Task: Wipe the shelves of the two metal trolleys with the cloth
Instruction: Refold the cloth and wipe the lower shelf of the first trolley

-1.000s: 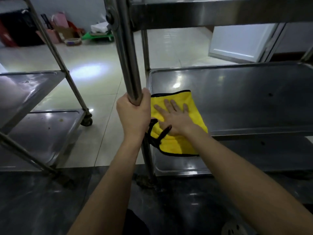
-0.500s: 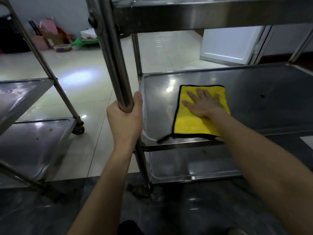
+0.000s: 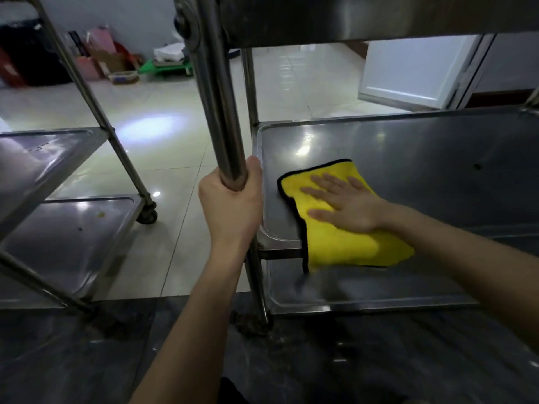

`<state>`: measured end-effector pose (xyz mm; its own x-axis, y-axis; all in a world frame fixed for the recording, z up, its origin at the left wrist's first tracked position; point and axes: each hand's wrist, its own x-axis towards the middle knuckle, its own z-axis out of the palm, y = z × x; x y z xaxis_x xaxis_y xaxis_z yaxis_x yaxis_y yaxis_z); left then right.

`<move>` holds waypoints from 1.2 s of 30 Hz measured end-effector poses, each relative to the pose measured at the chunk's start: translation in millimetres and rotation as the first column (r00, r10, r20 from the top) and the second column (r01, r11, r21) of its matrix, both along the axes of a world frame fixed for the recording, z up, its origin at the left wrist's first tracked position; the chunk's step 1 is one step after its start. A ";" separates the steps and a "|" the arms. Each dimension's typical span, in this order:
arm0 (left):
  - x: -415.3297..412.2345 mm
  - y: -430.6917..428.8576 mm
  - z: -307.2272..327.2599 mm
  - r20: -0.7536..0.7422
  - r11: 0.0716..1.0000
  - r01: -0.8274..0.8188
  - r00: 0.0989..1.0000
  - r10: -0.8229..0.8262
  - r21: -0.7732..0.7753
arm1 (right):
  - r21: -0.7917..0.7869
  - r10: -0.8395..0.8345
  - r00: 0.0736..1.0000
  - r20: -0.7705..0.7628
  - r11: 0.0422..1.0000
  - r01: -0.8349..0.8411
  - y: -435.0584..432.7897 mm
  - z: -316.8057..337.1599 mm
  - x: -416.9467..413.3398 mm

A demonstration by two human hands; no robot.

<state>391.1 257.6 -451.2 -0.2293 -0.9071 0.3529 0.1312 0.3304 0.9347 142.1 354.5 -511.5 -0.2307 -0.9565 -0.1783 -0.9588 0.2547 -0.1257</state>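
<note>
A yellow cloth (image 3: pixel 344 243) with a black hem lies on the middle shelf (image 3: pixel 423 158) of the right metal trolley, near its front left corner, and hangs over the front edge. My right hand (image 3: pixel 347 205) presses flat on the cloth with straight, spread fingers. My left hand (image 3: pixel 233 205) grips the trolley's upright front post (image 3: pixel 218 97). The second trolley stands to the left, with its middle shelf (image 3: pixel 35 161) and bottom shelf (image 3: pixel 73 237) in view.
The right trolley's bottom shelf (image 3: pixel 364 295) lies under the cloth and its top shelf (image 3: pixel 379 16) runs overhead. Small specks dot the left trolley's bottom shelf. Boxes and bags (image 3: pixel 99 59) and a green dolly (image 3: pixel 166 68) stand by the far wall. A white door (image 3: pixel 408 71) is at back right.
My right hand has pulled the cloth from further back on the middle shelf to the front left corner, so the cloth now overhangs the front edge. My left hand keeps its grip on the post.
</note>
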 end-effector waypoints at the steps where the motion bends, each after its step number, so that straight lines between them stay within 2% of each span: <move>1: -1.4 -0.4 0.3 0.003 1.000 -0.005 1.000 0.005 0.000 | 0.000 -0.064 0.998 -0.015 0.998 0.064 -26.7 2.9 -5.6; 3: -3.8 -1.6 -0.5 0.002 1.000 -0.006 1.000 0.006 -0.002 | -0.016 -0.166 0.985 -0.046 0.986 0.165 -84.7 7.2 -5.2; 6: -3.9 -5.9 -2.5 -0.011 1.000 -0.025 1.000 0.025 -0.003 | 0.014 -0.151 0.984 -0.098 0.988 0.153 -136.1 7.2 22.0; 10: -1.7 -10.1 -3.7 -0.021 0.999 -0.029 0.999 0.029 -0.015 | -0.042 -0.044 0.999 -0.010 0.998 0.044 -74.2 -9.8 62.4; 12: -1.2 -10.5 -2.4 -0.007 0.999 -0.043 0.999 0.043 -0.019 | -0.054 -0.009 0.999 0.046 0.998 0.012 -31.6 -8.7 52.6; 13: -1.4 -10.4 -0.5 0.009 0.999 -0.032 0.999 0.032 -0.017 | -0.047 -0.027 0.998 0.050 0.998 0.029 -12.1 -5.5 38.2; 17: 1.6 -6.5 7.5 0.038 1.000 0.011 0.999 -0.011 -0.003 | -0.024 -0.286 0.958 -0.010 0.958 0.286 49.9 3.9 -28.7; 20: -0.2 -3.9 9.0 0.077 1.000 -0.004 0.997 0.006 -0.022 | -0.034 -0.319 0.948 -0.016 0.947 0.318 50.6 2.2 -37.1; 22: 3.9 2.8 10.2 0.080 0.993 -0.063 0.994 0.071 -0.099 | -0.045 -0.346 0.938 0.030 0.937 0.347 41.8 4.5 -30.6; 23: 5.5 7.4 8.7 0.064 0.964 -0.173 0.980 0.190 -0.200 | -0.048 -0.359 0.933 0.031 0.932 0.360 38.8 3.5 -27.8; 25: 3.7 25.3 -5.9 -0.063 0.774 -0.386 0.909 0.412 -0.502 | -0.047 -0.355 0.935 0.019 0.933 0.356 38.5 -2.5 -21.7; 26: -2.8 35.9 -16.4 -0.088 0.689 -0.363 0.912 0.400 -0.627 | -0.051 -0.347 0.938 0.013 0.936 0.347 39.9 -6.8 -19.0; 27: -13.2 46.5 -24.7 -0.032 0.672 -0.254 0.945 0.324 -0.696 | -0.063 -0.340 0.941 0.012 0.938 0.340 41.0 -10.7 -17.3; 28: -27.0 54.5 -30.8 0.093 0.708 -0.103 0.968 0.233 -0.698 | -0.074 -0.333 0.943 0.017 0.940 0.333 40.8 -13.2 -17.6; 30: -55.0 61.4 -38.7 0.356 0.827 0.127 0.930 0.092 -0.547 | -0.078 -0.316 0.948 0.036 0.945 0.318 38.2 -13.8 -21.0; 33: -84.8 51.5 -50.4 0.620 0.913 0.214 0.783 0.052 -0.347 | -0.084 -0.276 0.961 0.023 0.957 0.277 35.4 -12.9 -22.3; 36: -94.6 39.6 -67.2 0.817 0.909 0.221 0.546 0.185 -0.354 | -0.073 -0.199 0.979 0.040 0.977 0.202 39.4 -10.6 -22.4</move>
